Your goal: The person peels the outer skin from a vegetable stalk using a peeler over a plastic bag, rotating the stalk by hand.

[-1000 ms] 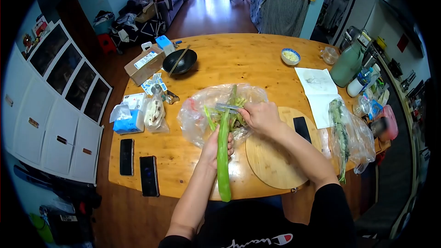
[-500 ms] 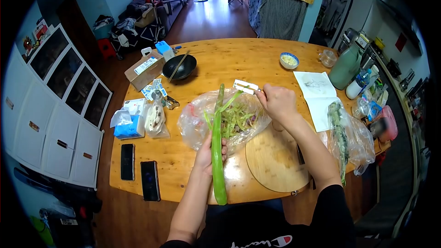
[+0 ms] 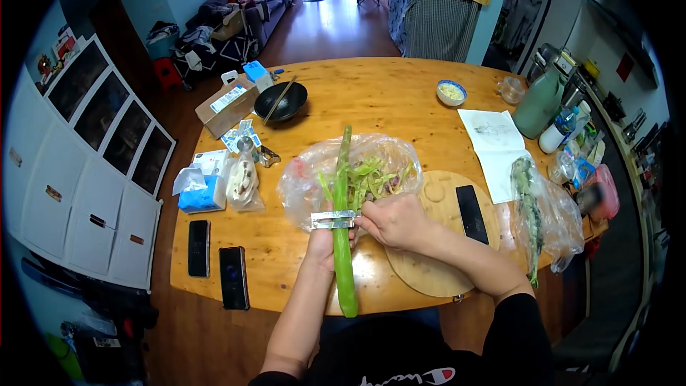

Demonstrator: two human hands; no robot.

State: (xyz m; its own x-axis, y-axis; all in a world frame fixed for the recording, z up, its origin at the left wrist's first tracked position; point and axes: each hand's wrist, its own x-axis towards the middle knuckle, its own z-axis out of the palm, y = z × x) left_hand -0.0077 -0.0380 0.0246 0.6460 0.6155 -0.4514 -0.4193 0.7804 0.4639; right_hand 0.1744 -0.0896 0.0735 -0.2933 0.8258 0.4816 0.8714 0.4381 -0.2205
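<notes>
A long green celtuce stem [image 3: 344,264] points away from me, its thin, browner tip at the far end. My left hand [image 3: 323,246] is wrapped around its middle from below. My right hand [image 3: 393,221] grips a metal peeler [image 3: 333,219], whose head lies across the stem just above my left hand. Behind the stem, a clear plastic bag [image 3: 300,182] lies spread out with a heap of green peelings [image 3: 371,180] on it. The peeler's handle is mostly hidden in my right fist.
Right of the bag are a round wooden cutting board [image 3: 425,264] and a dark-bladed knife [image 3: 471,214]. A black bowl [image 3: 289,104] with chopsticks and a small bowl [image 3: 451,93] stand farther back. Two phones [image 3: 234,279] lie at left; a bagged green vegetable [image 3: 527,207] lies at right.
My right hand has brought the peeler from beyond the bag, back toward me and left, onto the celtuce. The strip of peel hanging from it is gone. My left hand stays put.
</notes>
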